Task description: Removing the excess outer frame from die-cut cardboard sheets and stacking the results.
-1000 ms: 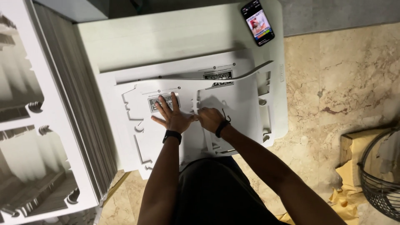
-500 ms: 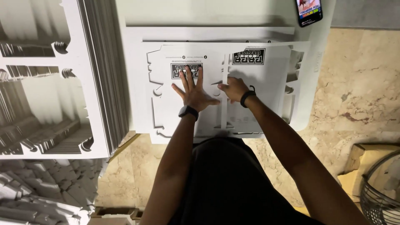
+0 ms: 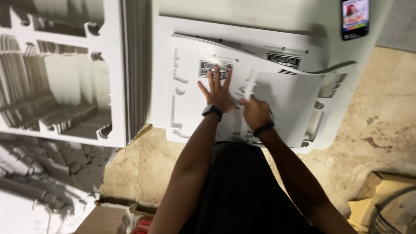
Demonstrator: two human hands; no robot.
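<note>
The white die-cut cardboard sheet [image 3: 277,99] lies atop a stack on the floor. The left hand [image 3: 219,93] is spread flat, pinning it down, while the right hand [image 3: 255,112] seems to pinch a punched panel, lifting it. A phone [image 3: 355,17] rests beyond; a stack of cut-out frames [image 3: 65,73] stands left.

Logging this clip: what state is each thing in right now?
Top sheet: right edge lifted, curling.
Phone: screen lit, face up.
Left hand: flat, fingers spread on the sheet.
Right hand: pressing the sheet.
Stack: piled, cutouts punched out.
</note>
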